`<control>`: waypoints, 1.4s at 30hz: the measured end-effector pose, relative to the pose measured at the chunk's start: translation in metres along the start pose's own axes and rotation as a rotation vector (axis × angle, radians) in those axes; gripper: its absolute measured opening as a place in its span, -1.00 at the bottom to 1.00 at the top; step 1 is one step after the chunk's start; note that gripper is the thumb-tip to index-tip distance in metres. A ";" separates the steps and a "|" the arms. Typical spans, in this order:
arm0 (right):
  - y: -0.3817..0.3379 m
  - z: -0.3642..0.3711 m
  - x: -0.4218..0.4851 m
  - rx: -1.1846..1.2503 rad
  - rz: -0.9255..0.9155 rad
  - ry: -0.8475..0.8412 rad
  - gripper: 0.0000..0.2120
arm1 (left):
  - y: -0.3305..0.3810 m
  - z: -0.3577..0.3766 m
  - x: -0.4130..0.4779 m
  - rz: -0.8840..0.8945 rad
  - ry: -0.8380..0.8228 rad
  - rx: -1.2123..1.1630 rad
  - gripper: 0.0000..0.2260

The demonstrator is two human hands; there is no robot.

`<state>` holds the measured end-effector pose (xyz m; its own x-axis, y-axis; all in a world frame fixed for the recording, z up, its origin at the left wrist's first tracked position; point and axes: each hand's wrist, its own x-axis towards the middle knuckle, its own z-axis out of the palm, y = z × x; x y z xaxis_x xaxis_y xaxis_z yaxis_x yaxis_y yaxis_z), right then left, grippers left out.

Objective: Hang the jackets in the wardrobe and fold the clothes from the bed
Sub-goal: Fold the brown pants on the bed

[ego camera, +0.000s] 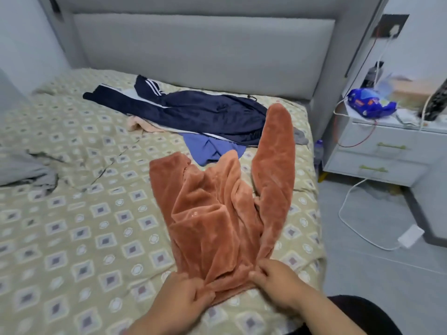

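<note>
A fluffy rust-orange garment (212,213) lies spread on the patterned bed cover (84,213), two long parts pointing away from me. My left hand (183,296) pinches its near edge on the left. My right hand (275,279) pinches the same edge on the right. Farther up the bed lies a dark navy track garment with white stripes (193,112), over a blue cloth (210,148) and a peach cloth (140,124).
A grey padded headboard (203,52) stands behind the bed. A grey cloth (26,170) lies at the left edge. To the right stands a white nightstand (377,153) with a blue packet (370,105) and cables; a white charger (411,235) lies on the floor.
</note>
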<state>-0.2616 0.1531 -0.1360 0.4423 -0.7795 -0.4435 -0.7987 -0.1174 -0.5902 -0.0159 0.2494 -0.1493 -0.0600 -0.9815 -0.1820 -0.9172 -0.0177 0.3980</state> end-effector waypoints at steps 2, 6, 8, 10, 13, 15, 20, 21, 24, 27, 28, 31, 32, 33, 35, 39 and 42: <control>0.001 -0.002 -0.009 0.118 0.012 0.103 -0.71 | 0.008 -0.002 -0.022 -0.012 -0.051 -0.010 -0.48; 0.000 -0.003 -0.019 0.221 0.030 0.385 -0.84 | 0.036 -0.044 -0.027 -0.068 -0.041 -0.047 -0.48; -0.005 -0.001 -0.022 0.190 0.015 0.410 -0.80 | 0.045 -0.074 -0.007 -0.034 0.194 -0.154 -0.55; -0.008 0.000 -0.025 0.128 -0.014 0.391 -0.52 | 0.041 -0.095 0.028 0.010 0.454 -0.243 -0.72; -0.012 -0.001 -0.028 0.087 -0.090 0.382 -0.41 | 0.022 -0.113 0.090 -0.130 0.441 -0.397 -0.69; -0.014 -0.001 -0.031 0.043 -0.113 0.359 -0.38 | 0.013 -0.114 0.117 -0.206 0.254 -0.542 -0.76; -0.018 0.003 -0.025 -0.089 -0.189 0.229 -0.28 | -0.013 -0.107 0.158 -0.485 0.368 -0.690 -0.56; -0.019 0.004 -0.022 -0.110 -0.203 0.206 -0.28 | -0.019 -0.106 0.163 -0.572 0.448 -0.742 -0.40; -0.019 0.005 -0.012 -0.071 -0.211 0.219 -0.21 | -0.030 -0.102 0.179 -0.692 0.583 -1.223 -0.30; -0.015 0.001 -0.008 0.112 -0.149 0.318 -0.42 | -0.015 -0.109 0.171 -0.493 0.230 -1.659 -0.63; -0.014 -0.001 -0.007 0.184 -0.127 0.365 -0.53 | -0.008 -0.112 0.164 -0.398 0.131 -1.682 -0.61; -0.021 -0.014 -0.007 0.454 -0.095 0.533 -0.78 | 0.006 -0.117 0.130 -0.075 -0.103 -1.701 -0.54; -0.026 -0.022 -0.007 0.519 -0.081 0.560 -0.76 | 0.011 -0.118 0.119 0.035 -0.197 -1.687 -0.57; -0.029 -0.030 -0.006 0.565 -0.087 0.568 -0.74 | 0.015 -0.119 0.108 0.116 -0.290 -1.667 -0.62; -0.037 -0.048 0.001 0.636 -0.122 0.588 -0.75 | 0.021 -0.123 0.091 0.230 -0.501 -1.692 -0.68; -0.069 -0.090 0.016 1.040 -0.136 0.507 -0.87 | 0.025 -0.130 0.078 0.201 -0.486 -1.757 -0.47; -0.093 -0.105 0.017 1.060 -0.152 0.373 -0.84 | 0.029 -0.126 0.072 0.180 -0.415 -1.962 -0.42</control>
<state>-0.2227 0.0860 -0.0185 0.2144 -0.9571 -0.1950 0.0798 0.2161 -0.9731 0.0030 0.1539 -0.0376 -0.4172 -0.9055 -0.0779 0.6821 -0.3686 0.6316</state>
